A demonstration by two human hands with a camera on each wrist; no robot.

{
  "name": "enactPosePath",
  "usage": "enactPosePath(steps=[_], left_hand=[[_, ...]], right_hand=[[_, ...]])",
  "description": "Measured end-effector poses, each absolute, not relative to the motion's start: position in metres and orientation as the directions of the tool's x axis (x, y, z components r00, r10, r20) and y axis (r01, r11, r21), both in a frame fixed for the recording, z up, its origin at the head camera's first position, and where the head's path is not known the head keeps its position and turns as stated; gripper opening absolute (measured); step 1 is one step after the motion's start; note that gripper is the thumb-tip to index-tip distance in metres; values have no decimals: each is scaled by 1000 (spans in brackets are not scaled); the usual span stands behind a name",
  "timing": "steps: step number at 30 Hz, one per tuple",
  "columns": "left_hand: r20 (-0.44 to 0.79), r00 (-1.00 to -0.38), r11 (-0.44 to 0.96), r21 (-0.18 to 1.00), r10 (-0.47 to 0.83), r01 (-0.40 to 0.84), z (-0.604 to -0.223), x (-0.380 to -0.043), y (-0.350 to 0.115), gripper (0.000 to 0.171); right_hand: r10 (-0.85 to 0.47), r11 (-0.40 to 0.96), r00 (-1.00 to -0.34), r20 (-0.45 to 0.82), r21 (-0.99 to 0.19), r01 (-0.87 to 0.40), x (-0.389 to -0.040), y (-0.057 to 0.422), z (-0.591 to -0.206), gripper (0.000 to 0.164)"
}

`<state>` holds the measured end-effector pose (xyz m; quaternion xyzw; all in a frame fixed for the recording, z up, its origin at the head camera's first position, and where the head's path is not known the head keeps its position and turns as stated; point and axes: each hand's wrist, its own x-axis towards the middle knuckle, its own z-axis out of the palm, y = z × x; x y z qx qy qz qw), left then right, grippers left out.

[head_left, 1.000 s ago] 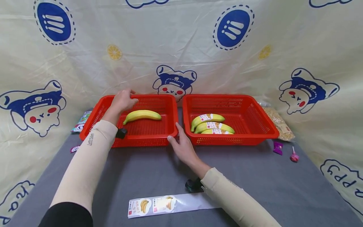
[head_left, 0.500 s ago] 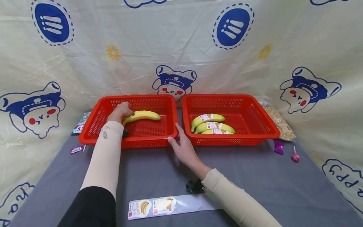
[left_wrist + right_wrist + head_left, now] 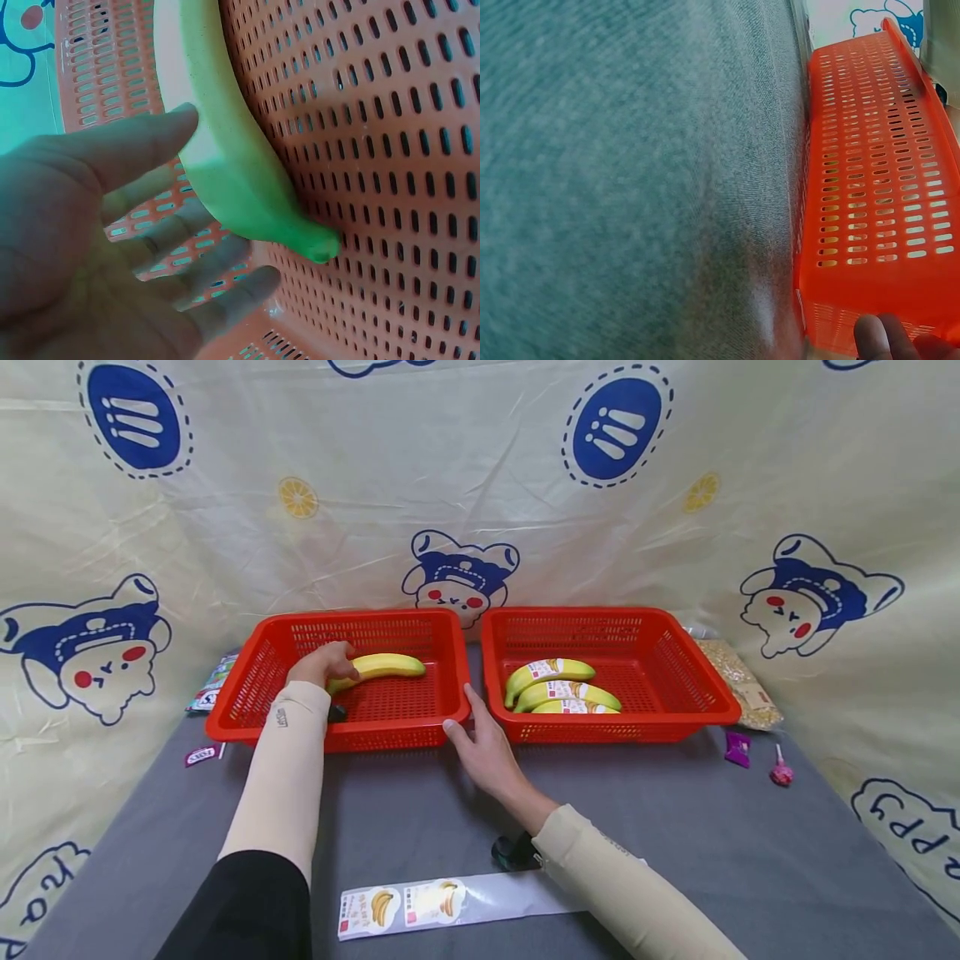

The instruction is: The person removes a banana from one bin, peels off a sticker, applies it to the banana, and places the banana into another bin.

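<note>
A plain yellow banana (image 3: pixel 390 665) lies in the left red basket (image 3: pixel 405 735). My left hand (image 3: pixel 324 665) is at its stem end. In the left wrist view the thumb (image 3: pixel 161 135) lies against the near side of the banana (image 3: pixel 217 142), and the other fingers reach behind it, some of their tips hidden. My right hand (image 3: pixel 489 752) is at the front right corner of the same basket, with extended fingers along the side and the thumb at the front. Fingertips (image 3: pixel 871 337) show low against the basket (image 3: pixel 870 285) in the right wrist view.
The right red basket (image 3: pixel 637 731) holds several labelled bananas (image 3: pixel 551 672). A strip of banana stickers (image 3: pixel 420 906) lies at the front. Bagged grain (image 3: pixel 738 685), a purple-wrapped candy (image 3: pixel 737 749) and a lollipop (image 3: pixel 781 770) are at right. Another purple-wrapped lollipop (image 3: pixel 202 755) lies at left.
My left hand has come down from above the left basket's back area to the banana's stem end, and its thumb and fingers have closed in there. My right hand has stayed at the basket corner.
</note>
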<state>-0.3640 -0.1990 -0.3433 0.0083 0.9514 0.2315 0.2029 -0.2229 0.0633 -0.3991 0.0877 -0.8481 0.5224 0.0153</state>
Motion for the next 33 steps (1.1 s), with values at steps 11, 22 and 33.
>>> enactPosePath(steps=[11,22,33], left_hand=[[-538,-833,895,424,127,-138,-343,-362,-192,65],[-474,-870,836,526,132,-159,-348,-363,-194,57],[-149,-987,816,577,56,-41,-334,-361,-194,45]], right_hand=[[-138,446,-982,129,-877,-178,-225,65,-401,71],[-141,449,-982,128,-876,-178,-225,65,-401,71],[-148,443,-981,126,-878,-180,-226,65,-402,71]])
